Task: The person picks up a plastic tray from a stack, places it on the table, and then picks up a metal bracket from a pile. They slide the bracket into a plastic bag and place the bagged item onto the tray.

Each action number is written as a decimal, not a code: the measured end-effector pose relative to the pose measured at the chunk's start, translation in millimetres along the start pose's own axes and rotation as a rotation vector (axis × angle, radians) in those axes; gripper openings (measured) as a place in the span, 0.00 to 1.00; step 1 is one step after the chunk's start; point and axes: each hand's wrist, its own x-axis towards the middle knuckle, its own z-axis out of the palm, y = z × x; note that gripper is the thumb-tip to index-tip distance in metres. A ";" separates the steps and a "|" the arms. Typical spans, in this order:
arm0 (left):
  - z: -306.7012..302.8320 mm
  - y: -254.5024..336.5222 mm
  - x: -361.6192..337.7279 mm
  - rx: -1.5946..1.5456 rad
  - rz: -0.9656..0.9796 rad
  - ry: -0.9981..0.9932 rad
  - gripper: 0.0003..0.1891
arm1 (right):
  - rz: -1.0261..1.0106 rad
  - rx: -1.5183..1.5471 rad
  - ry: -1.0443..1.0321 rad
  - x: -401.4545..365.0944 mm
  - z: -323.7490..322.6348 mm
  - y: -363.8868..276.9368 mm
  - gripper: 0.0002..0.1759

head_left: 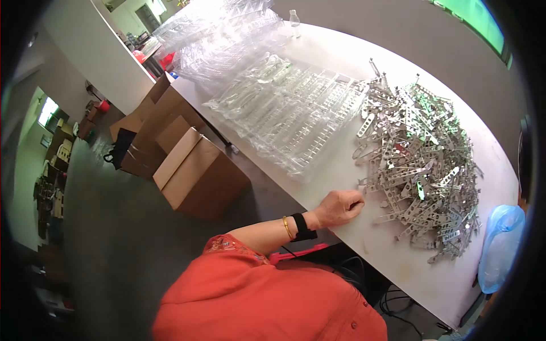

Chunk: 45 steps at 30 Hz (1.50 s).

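My left hand rests at the near edge of the white table, with its fingers curled closed. Whatever may be inside the curled fingers is hidden. A yellow bracelet and a black wristband sit on that wrist. Just beyond the hand lies a big heap of flat metal pieces with holes, tangled together. Clear plastic trays with rows of slots lie flat on the table, left of the heap. My right hand is out of view.
More clear plastic trays are stacked at the table's far left. An open cardboard box stands on the floor beside the table. A small clear bottle is at the back; a blue plastic bag hangs at the right end.
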 end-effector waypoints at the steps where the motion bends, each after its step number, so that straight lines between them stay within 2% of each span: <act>1: 1.0 -0.2 0.4 0.010 -0.013 -0.008 0.02 | 0.017 0.022 0.015 -3.3 2.1 0.2 0.05; 19: 1.6 8.8 3.0 -0.022 -0.135 -0.001 0.02 | 0.256 0.297 0.185 -33.9 -0.9 -15.9 0.05; 39: 1.3 -0.2 3.1 0.037 -0.043 -0.017 0.03 | 0.341 0.501 0.312 -17.6 0.2 -29.6 0.05; 45: 1.9 0.4 1.9 -0.003 -0.075 -0.007 0.03 | 0.364 0.569 0.354 -11.6 4.3 -32.0 0.05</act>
